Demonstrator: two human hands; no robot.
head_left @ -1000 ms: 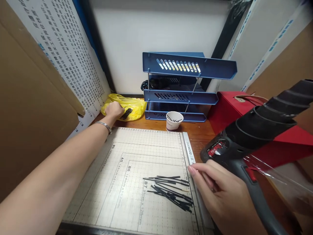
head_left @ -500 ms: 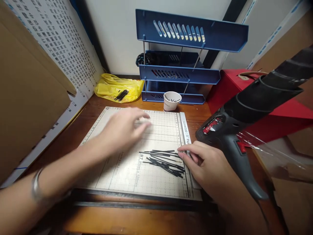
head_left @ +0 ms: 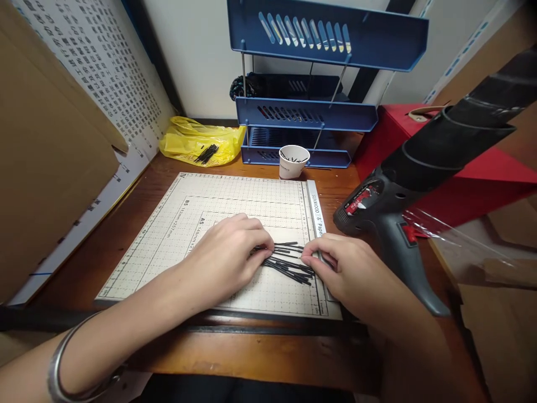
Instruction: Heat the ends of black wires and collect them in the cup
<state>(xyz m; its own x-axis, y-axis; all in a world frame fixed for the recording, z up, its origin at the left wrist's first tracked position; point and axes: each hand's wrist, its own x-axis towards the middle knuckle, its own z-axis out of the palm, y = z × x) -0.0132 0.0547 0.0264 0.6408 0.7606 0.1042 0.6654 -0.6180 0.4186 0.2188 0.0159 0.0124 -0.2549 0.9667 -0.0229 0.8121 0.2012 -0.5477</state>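
Note:
A pile of short, thin black pieces (head_left: 289,270), like wires or narrow tubes, lies on a cream gridded paper-trimmer board (head_left: 155,246). My left hand (head_left: 237,249) is over the pile's left end, thumb and forefinger pinched on the tip of one thin black piece. At the right end, by the trimmer's edge rail (head_left: 314,207), my right hand (head_left: 344,266) has its thumb and forefinger pressed together on the other end of a thin black piece. Whether both hands hold the same piece I cannot tell. The fingertips partly hide the ends.
Behind the board stand a white paper cup (head_left: 294,170) of black bits and a blue tiered file tray (head_left: 306,115). A yellow plastic bag (head_left: 180,143) carries more black pieces. A heat gun (head_left: 403,224) rests at right before a red box (head_left: 474,184). Cardboard (head_left: 50,157) lines the left.
My left hand has come right and down from above the board to the black pieces, its fingers closing in a pinch. My right hand stays at their right end. The view has tilted slightly downward.

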